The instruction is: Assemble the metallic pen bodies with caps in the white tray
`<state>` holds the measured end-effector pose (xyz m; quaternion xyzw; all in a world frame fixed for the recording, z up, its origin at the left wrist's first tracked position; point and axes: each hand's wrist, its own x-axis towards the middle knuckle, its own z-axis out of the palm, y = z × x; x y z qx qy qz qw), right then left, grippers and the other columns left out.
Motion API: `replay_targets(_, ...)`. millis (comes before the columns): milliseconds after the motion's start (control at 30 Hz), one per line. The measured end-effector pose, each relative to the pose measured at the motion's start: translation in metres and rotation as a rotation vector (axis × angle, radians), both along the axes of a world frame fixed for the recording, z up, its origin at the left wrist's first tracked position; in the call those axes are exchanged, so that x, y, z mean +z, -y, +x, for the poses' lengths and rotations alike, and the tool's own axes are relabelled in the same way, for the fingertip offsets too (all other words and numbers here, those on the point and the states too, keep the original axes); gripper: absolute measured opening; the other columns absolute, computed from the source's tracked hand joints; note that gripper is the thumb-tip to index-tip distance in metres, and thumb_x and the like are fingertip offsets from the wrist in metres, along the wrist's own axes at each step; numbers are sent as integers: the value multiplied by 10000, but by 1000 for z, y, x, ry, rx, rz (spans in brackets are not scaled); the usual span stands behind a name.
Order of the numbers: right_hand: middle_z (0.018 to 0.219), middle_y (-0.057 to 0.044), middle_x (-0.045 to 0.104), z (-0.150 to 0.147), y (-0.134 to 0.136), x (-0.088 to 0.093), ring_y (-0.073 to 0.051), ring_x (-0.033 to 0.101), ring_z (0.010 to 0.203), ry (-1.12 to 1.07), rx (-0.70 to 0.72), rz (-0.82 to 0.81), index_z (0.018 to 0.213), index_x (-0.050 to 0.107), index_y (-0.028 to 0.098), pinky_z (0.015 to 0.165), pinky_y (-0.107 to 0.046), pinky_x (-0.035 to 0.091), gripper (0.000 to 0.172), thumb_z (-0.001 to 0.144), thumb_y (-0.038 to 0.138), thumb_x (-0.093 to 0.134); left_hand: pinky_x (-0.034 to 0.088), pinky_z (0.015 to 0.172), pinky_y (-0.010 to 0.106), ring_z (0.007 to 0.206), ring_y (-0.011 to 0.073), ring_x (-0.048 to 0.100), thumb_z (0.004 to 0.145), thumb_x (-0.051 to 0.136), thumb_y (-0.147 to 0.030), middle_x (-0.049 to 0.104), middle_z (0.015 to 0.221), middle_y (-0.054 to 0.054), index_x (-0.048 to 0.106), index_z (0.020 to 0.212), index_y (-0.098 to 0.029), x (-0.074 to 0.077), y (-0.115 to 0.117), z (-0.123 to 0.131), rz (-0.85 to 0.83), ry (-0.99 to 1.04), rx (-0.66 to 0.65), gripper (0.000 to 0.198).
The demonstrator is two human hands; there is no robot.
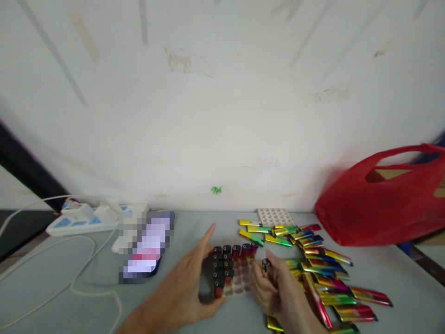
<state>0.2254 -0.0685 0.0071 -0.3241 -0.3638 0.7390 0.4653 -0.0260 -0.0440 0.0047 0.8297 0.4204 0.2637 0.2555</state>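
Note:
A pale tray (238,291) with round holes stands before me. Black-topped lighters (227,256) stand upright in its back row and left columns, while other holes hold nothing. My left hand (182,283) brackets the tray's left side, thumb at the near corner and fingers toward the far one, with one finger raised. At the tray's right edge, my right hand (276,285) is closed around a lighter (266,263); only its dark end shows, the rest hidden by the fingers. Shiny yellow, green, red and blue lighters (333,283) lie loose beside and beneath my right forearm.
Another white holed tray (276,216) lies by the wall. At the right stands a red bag (378,204). To the left are a phone (149,246) with a blurred screen, a white power strip (83,225) and loose white cables (83,292).

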Motion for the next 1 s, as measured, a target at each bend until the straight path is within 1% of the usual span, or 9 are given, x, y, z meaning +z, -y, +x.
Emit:
replay_targets(67, 446, 115, 242, -1, 3, -1, -73, 121, 379, 40, -15, 30, 662, 517, 244, 382, -247, 112, 701, 921, 892, 583, 545, 1190, 580, 1404, 399, 648, 748, 887, -158, 606, 1560, 143, -158, 1747, -411, 0, 0, 1, -24, 6, 10, 1468)
replay_targets(133, 540, 111, 345, -3, 9, 4, -77, 158, 425, 81, -36, 47, 906, 635, 229, 411, -235, 138, 595, 955, 821, 648, 536, 1197, 579, 1413, 397, 641, 750, 895, -145, 626, 1535, 140, -147, 1750, -408, 0, 0, 1, -48, 28, 16, 1467)
replay_targets(200, 657, 93, 422, -4, 16, 14, -91, 252, 489, 193, -59, 110, 1125, 642, 254, 462, -222, 218, 461, 1035, 706, 647, 528, 1205, 569, 1413, 383, 639, 768, 888, -138, 638, 1518, 133, -132, 1753, -401, 1, -1, 2, -77, 59, 9, 1442)
replay_targets(300, 865, 9, 570, -3, 21, 30, -147, 556, 746, 435, -94, 399, 1120, 692, 258, 683, -256, 449, 332, 1093, 583, 632, 533, 1200, 553, 1386, 361, 654, 794, 879, -142, 639, 1509, 126, -109, 1757, -396, 2, -1, 3, -120, 90, -9, 1403)
replay_targets(400, 1111, -56, 617, 0, 18, 38, -225, 643, 1065, 577, -111, 672, 1075, 786, 275, 884, -328, 511, 189, 1054, 454, 732, 543, 1192, 544, 1390, 368, 651, 799, 902, -174, 656, 1482, 126, -78, 1766, -378, 0, -2, 2, -113, 100, -8, 1392)
replay_targets(533, 1038, -43, 679, 5, 12, 33, -207, 694, 975, 689, -106, 823, 1149, 830, 291, 834, -320, 541, 133, 1024, 288, 785, 551, 1185, 531, 1404, 389, 645, 783, 924, -207, 639, 1529, 137, -35, 1776, -362, -5, -3, 1, -65, 86, 4, 1390)
replay_targets(667, 1060, -61, 760, 8, 10, 24, -193, 740, 954, 701, -105, 912, 1196, 830, 254, 821, -291, 576, 174, 1025, 276, 801, 542, 1197, 539, 1399, 384, 649, 793, 916, -220, 609, 1573, 145, -19, 1777, -362, -6, -3, -1, -55, 64, 4, 1365)
replay_targets(833, 1049, -49, 827, 6, 10, 22, -191, 783, 943, 688, -162, 947, 1178, 829, 253, 835, -274, 594, 178, 1001, 261, 836, 529, 1214, 536, 1421, 381, 630, 820, 896, -224, 582, 1605, 147, -7, 1779, -357, -2, -3, 0, -41, 64, -1, 1324)
replay_targets(1000, 1011, -34, 843, 6, 13, 21, -204, 784, 873, 782, -169, 885, 1145, 811, 263, 800, -283, 592, 160, 991, 287, 845, 534, 1208, 543, 1408, 385, 642, 824, 902, -213, 531, 1658, 158, 6, 1775, -372, -2, -2, 0, -25, 41, 1, 1316)
